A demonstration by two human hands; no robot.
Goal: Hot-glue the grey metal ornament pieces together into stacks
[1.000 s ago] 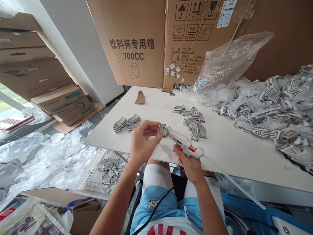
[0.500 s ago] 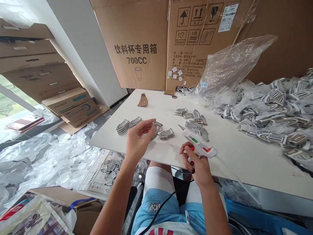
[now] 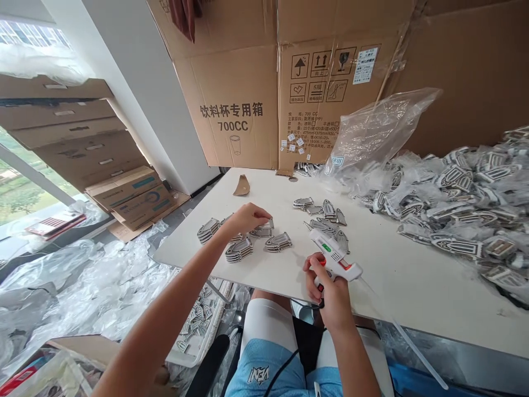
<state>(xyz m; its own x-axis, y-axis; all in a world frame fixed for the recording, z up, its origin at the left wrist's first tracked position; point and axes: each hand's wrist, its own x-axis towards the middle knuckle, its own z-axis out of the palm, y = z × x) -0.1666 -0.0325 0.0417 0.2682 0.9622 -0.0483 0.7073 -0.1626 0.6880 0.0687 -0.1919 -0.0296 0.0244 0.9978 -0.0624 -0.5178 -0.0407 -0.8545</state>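
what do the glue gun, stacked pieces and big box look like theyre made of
Glue gun: probably hard plastic, smooth and white with red parts.
Stacked pieces: likely metal, or metal-coated plastic; grey with a dull shine.
Big box: cardboard, matte brown, creased and printed.

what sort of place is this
Probably a small workshop, going by the white plastic glue gun in the right hand, stacked grey arch-shaped pieces, and a heap of pieces in clear plastic wrapping.

Left hand (image 3: 247,217) reaches forward, fingers (image 3: 261,213) bent; right hand (image 3: 331,288) curled in a grip.
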